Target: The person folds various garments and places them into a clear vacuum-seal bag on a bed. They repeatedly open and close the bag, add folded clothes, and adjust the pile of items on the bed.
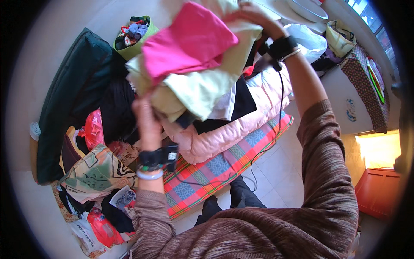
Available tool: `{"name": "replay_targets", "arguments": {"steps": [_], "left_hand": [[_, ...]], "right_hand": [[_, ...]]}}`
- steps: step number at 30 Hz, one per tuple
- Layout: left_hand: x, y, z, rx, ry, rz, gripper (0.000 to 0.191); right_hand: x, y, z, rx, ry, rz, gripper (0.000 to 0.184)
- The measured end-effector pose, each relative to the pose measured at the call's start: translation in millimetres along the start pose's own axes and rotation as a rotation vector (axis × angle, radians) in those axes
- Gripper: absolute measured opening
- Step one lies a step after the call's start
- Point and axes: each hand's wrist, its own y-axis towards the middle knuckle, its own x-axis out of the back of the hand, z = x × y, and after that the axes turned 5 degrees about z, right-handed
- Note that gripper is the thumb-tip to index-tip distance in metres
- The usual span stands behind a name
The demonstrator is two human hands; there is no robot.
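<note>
A pale green cloth (202,92) is spread in the air between my two hands, with a bright pink cloth (190,42) lying over it. My left hand (145,113), blurred, is at the green cloth's lower left corner, its fingers partly hidden by fabric. My right hand (255,16) has hold of the far right edge near the top of the view. Beneath the cloths are black fabric (244,100) and white fabric (223,105) on a pink quilt (207,142). That quilt rests on a plaid sheet (223,165).
Left stand a dark green padded case (71,97), a green bin of clothes (129,53) and a patterned cloth (97,174). A white plastic bag (305,42) and a dotted brown box (367,84) are at right. A black cable (280,106) hangs from my right wrist.
</note>
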Motion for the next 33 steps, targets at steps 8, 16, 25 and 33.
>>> {"name": "replay_targets", "arguments": {"steps": [8,16,25,33], "left_hand": [[-48.5,-9.3,91.3,0.287,-0.113,-0.041,0.034],[-40.4,8.7,122.4,0.289,-0.070,-0.235,0.030],[97.1,-159.4,87.6,0.282,-0.028,-0.109,0.028],[370.9,-376.5,96.4,0.531,0.205,-0.803,0.031]], "right_hand": [[-52.5,-30.8,-5.7,-0.154,-0.080,-0.372,0.051],[-225.8,-17.2,-28.5,-0.188,-0.496,0.101,0.051],[-232.5,-15.9,-105.4,-0.056,-0.584,0.118,0.055],[-184.6,-24.8,1.4,0.025,-0.287,-0.136,0.041]]}}
